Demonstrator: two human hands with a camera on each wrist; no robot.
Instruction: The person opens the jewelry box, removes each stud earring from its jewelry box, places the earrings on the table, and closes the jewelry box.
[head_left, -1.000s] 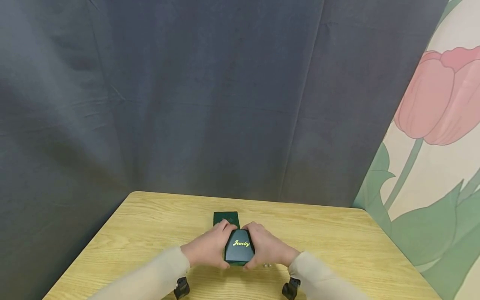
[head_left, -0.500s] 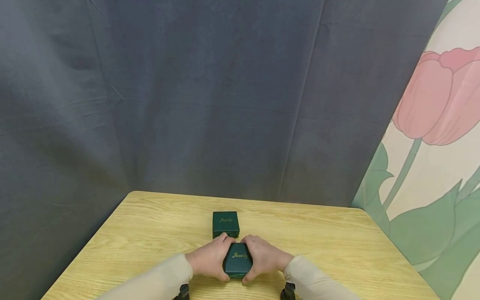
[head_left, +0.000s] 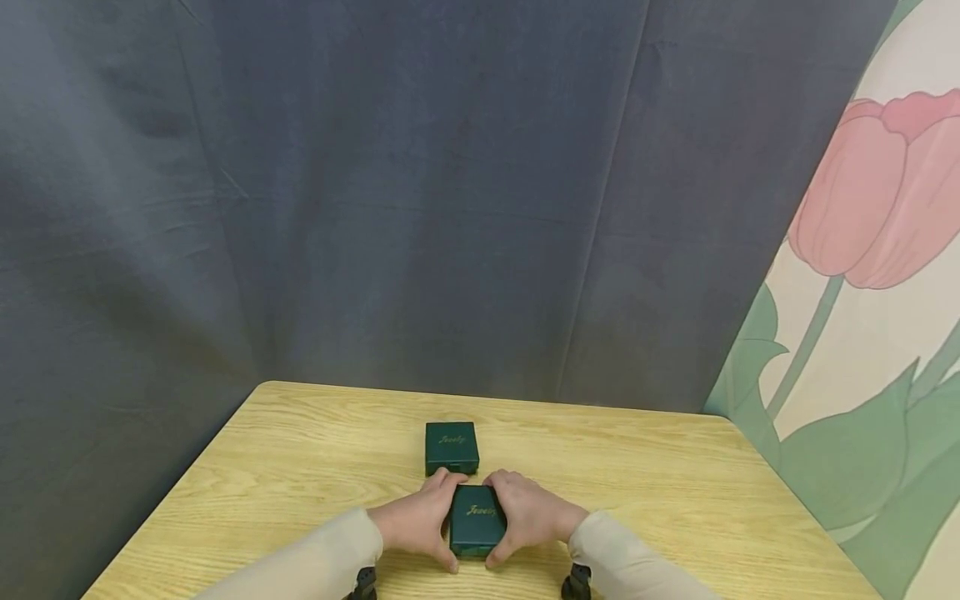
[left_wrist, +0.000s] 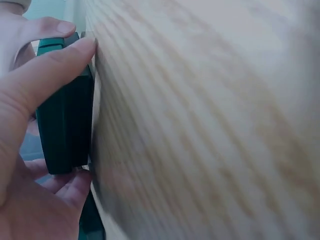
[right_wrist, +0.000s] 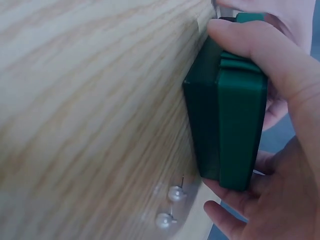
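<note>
Curtain (head_left: 420, 208) at 12 o'clock and tulip wall (head_left: 885, 192) at 2 look as they do a second back; table (head_left: 315, 458) too, so the change sits on it; the left hand (head_left: 420, 521) and right hand (head_left: 528, 514) are now nearer 6 o'clock, barely shifted over the last half second; they flank the near box (head_left: 476, 533) at its 9 and 3; each makes a wide C, thumb at the near edge, fingers bent at the far edge; we read both as gripping it, the left perhaps looser.

Near box lies level at 6 o'clock in head view; a second back it's tipped and overlaps the far box (head_left: 452, 446); now that one is fully visible, just beside at its 11; we judge ours set down or nearly so, underside hidden; gold lettering (head_left: 480, 510) is dimmer, consistent with the tilt going.

View differences: right wrist gives us the lid (right_wrist: 242, 135) closed on a darker base (right_wrist: 205, 120), plus two pearl studs (right_wrist: 177, 194) on the table at the box's 7; head view lacks them, probably behind the right hand; left wrist doesn't show them either.
</note>
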